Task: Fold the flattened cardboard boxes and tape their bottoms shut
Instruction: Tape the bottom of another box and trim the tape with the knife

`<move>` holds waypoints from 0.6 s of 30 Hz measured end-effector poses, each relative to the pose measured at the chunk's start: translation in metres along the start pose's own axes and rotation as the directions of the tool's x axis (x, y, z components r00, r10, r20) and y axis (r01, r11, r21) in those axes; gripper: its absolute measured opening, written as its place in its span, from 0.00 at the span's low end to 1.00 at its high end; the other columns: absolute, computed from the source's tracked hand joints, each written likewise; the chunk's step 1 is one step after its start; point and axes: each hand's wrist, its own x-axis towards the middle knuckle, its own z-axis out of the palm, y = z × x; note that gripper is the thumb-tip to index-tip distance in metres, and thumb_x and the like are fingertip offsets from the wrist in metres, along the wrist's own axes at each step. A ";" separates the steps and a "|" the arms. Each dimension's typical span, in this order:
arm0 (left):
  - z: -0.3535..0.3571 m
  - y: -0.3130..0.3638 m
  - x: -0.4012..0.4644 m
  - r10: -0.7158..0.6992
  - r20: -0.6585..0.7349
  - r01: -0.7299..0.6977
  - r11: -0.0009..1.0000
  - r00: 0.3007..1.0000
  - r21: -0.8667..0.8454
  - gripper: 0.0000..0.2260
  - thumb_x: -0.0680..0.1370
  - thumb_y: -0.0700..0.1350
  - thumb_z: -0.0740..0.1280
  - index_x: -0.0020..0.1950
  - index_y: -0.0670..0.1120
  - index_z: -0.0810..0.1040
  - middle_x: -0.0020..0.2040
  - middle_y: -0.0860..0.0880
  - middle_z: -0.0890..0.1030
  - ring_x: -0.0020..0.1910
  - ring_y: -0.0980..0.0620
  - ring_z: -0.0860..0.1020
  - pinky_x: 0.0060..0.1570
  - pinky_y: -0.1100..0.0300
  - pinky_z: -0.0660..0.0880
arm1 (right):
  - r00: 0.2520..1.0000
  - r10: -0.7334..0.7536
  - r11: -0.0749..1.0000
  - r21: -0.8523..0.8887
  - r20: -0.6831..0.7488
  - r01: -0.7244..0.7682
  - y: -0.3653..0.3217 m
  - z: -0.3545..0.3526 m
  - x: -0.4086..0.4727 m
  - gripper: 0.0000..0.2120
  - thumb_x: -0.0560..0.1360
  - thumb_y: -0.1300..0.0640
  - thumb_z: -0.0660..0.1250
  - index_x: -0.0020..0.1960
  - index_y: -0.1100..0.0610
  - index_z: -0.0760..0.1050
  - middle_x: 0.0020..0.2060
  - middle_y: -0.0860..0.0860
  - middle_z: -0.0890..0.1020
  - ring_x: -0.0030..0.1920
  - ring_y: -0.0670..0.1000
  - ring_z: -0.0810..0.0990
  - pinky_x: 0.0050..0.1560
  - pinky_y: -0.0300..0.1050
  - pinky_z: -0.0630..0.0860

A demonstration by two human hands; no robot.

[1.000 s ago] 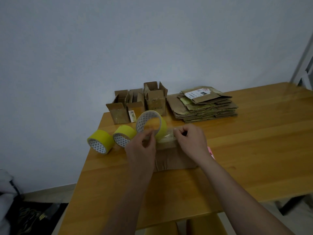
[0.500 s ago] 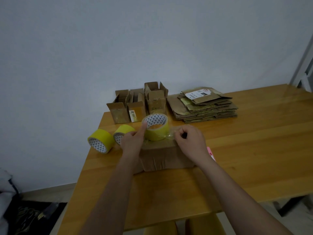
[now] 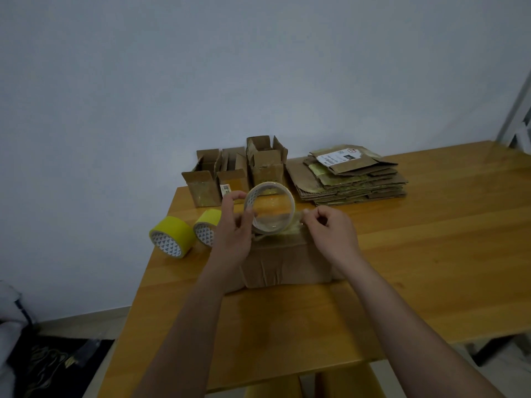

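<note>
A folded brown cardboard box stands on the wooden table in front of me. Above its far edge my left hand grips a roll of clear tape, held up with its open core facing me. A short strip of tape runs from the roll to my right hand, which pinches the strip's free end over the box's right top edge. A stack of flattened cardboard boxes lies at the back of the table.
Three folded boxes stand open at the table's back left edge. Two yellow tape rolls lie to the left of my left hand. The table's left edge is close to them. A dark bag lies on the floor at left.
My left hand has lifted and turned the tape roll so its core faces me, drawing the strip taut. My right hand stays pinching the tape end at the box.
</note>
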 end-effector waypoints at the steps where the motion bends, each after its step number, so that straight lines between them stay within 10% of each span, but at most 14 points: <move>1: 0.000 0.001 -0.001 0.024 0.012 -0.024 0.999 1.000 -0.028 0.07 0.84 0.47 0.57 0.61 0.56 0.66 0.47 0.42 0.82 0.26 0.57 0.69 0.26 0.66 0.66 | 1.000 0.002 1.000 0.008 -0.006 -0.002 0.001 0.000 0.000 0.16 0.80 0.51 0.63 0.38 0.59 0.77 0.31 0.51 0.77 0.33 0.46 0.72 0.34 0.41 0.66; 7: -0.002 0.000 0.001 0.009 0.072 -0.001 0.994 0.997 -0.113 0.21 0.79 0.43 0.66 0.71 0.49 0.67 0.57 0.56 0.78 0.51 0.65 0.79 0.43 0.71 0.76 | 0.999 0.026 0.993 0.113 -0.034 -0.022 0.003 -0.009 0.002 0.13 0.81 0.52 0.61 0.42 0.57 0.77 0.38 0.52 0.81 0.38 0.48 0.77 0.38 0.41 0.70; 18: -0.007 -0.020 0.007 0.242 0.206 -0.245 0.970 0.948 -0.009 0.21 0.80 0.30 0.58 0.68 0.47 0.60 0.59 0.48 0.69 0.51 0.56 0.74 0.47 0.64 0.76 | 0.981 0.187 0.939 0.285 0.051 -0.193 0.012 -0.024 0.014 0.14 0.80 0.50 0.62 0.41 0.56 0.80 0.34 0.45 0.85 0.54 0.49 0.81 0.64 0.56 0.72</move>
